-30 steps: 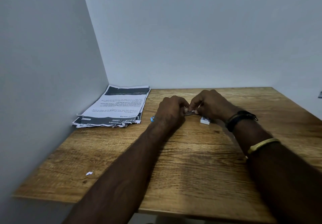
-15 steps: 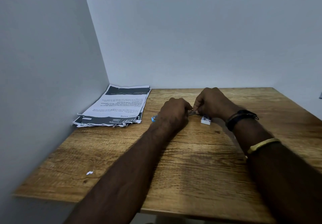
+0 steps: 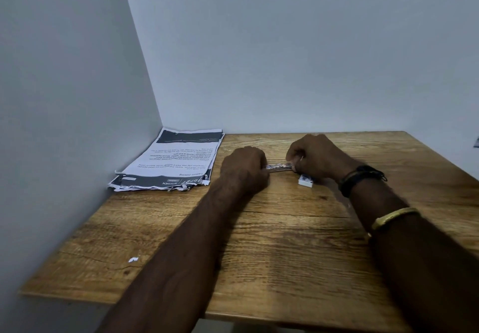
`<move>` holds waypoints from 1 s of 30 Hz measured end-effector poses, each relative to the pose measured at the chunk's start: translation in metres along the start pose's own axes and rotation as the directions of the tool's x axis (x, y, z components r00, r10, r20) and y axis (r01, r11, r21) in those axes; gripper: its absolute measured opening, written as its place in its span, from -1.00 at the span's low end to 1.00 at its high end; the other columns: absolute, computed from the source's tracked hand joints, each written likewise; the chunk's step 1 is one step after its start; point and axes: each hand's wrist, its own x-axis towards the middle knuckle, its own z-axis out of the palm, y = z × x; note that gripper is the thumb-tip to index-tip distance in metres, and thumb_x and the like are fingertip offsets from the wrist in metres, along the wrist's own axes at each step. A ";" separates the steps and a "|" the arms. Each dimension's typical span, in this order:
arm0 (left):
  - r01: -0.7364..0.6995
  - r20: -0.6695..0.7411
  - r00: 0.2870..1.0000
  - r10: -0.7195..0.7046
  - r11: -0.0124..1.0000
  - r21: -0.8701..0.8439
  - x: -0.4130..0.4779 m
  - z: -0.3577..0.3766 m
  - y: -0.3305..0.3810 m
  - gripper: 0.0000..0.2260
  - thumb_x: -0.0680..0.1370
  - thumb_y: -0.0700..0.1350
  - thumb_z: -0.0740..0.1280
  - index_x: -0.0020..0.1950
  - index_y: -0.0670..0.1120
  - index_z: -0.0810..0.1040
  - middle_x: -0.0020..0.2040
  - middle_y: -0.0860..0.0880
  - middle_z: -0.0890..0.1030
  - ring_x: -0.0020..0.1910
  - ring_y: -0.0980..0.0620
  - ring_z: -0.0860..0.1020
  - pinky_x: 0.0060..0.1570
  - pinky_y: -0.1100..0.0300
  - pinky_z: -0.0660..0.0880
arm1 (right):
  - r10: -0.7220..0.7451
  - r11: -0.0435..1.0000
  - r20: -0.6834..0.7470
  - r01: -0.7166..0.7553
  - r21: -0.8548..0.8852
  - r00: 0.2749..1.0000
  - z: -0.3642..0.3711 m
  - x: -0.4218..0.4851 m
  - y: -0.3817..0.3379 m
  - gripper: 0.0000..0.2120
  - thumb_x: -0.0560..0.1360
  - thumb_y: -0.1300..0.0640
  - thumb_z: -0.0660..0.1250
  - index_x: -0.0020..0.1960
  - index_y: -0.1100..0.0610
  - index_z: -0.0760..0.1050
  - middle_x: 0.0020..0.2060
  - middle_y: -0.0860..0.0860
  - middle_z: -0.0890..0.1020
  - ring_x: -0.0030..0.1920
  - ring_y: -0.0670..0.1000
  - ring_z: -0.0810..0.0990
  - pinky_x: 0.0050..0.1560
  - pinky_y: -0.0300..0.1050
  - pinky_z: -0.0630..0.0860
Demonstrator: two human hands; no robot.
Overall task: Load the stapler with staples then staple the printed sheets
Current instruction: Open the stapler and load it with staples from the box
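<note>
A small stapler [image 3: 280, 168] lies across the middle of the wooden table [image 3: 285, 255], only its metal rail showing between my hands. My left hand [image 3: 243, 169] grips its left end, which is hidden under the fingers. My right hand [image 3: 316, 156] pinches the rail's right end. A small white staple box [image 3: 305, 180] sits on the table just below my right hand. The stack of printed sheets [image 3: 176, 161] lies at the back left corner, apart from both hands.
Grey walls close the table on the left and at the back. A tiny white paper scrap [image 3: 133, 259] lies near the front left. My right wrist carries a black band and a gold bangle.
My hands have drawn apart: the right hand slid to the right, and more of the metal rail shows between them. The sheets and the box have not moved.
</note>
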 end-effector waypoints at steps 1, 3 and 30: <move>0.004 -0.005 1.000 -0.004 1.000 0.009 0.001 0.000 -0.002 -0.84 0.51 0.02 0.38 0.07 0.06 0.62 0.11 0.01 0.65 0.18 -0.08 0.57 0.14 0.04 0.52 | 0.002 1.000 0.023 -0.002 -0.026 1.000 0.002 0.001 0.001 -0.80 0.43 0.23 0.52 0.02 0.03 0.69 -0.05 -0.01 0.69 -0.01 0.02 0.65 0.03 -0.10 0.58; 0.002 -0.016 1.000 -0.002 1.000 0.003 0.001 0.002 -0.004 -0.86 0.55 0.03 0.38 0.09 0.08 0.60 0.13 0.02 0.65 0.20 -0.08 0.56 0.21 -0.01 0.49 | 0.023 0.999 0.054 -0.021 -0.040 0.998 0.003 0.002 0.002 -0.83 0.44 0.19 0.53 0.02 0.02 0.69 0.00 -0.01 0.69 -0.01 0.02 0.63 -0.01 -0.12 0.55; 0.133 0.075 0.944 -0.321 0.162 -0.978 0.016 0.004 -0.003 -0.78 0.59 -0.23 0.39 0.24 -0.19 0.60 0.02 -0.17 0.67 0.05 -0.14 0.67 -0.03 -0.01 0.65 | -0.036 0.967 -0.199 0.085 0.240 0.979 -0.008 0.000 -0.011 -0.96 0.42 0.21 0.50 -0.16 0.10 0.70 -0.41 -0.10 0.68 -0.39 -0.17 0.67 -0.25 -0.33 0.49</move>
